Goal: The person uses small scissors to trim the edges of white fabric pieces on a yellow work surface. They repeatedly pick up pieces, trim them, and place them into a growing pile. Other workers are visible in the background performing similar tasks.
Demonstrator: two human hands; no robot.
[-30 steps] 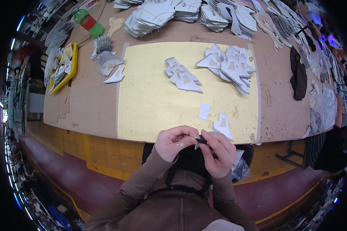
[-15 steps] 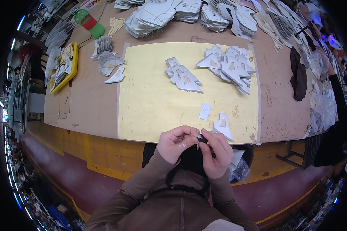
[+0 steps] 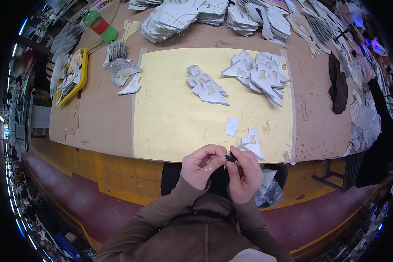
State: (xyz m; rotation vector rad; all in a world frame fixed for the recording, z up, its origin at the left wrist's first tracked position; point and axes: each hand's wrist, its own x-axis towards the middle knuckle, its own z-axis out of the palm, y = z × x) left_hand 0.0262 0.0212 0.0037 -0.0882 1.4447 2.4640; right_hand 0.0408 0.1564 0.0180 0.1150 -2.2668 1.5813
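Observation:
At the near edge of the table my hands meet in a pinch. My right hand (image 3: 245, 175) is closed on a small dark piece (image 3: 232, 157), whose kind I cannot make out. Finger and thumb of my left hand (image 3: 202, 167) pinch the near side of that same piece; pale specks dot the thumb. A thin pale strip (image 3: 243, 145) shows just beyond the right fingertips. Close by on the yellow sheet lie a white cut piece (image 3: 253, 147) with a cut-out window and a small white card (image 3: 232, 126) with a handwritten mark.
Stacked white cut pieces lie in a small pile (image 3: 207, 87) and a larger pile (image 3: 262, 76) on the yellow sheet (image 3: 174, 126). Bundles (image 3: 172, 19) line the far side. A yellow tray (image 3: 84, 74), a green bottle (image 3: 101, 27) and dark cloth (image 3: 337, 85) flank them.
Both hands stay pinched together, with the fingers slightly shifted and the dark piece turned. The pale strip now shows beyond the right fingertips. At the far right, a person's dark-sleeved arm has moved.

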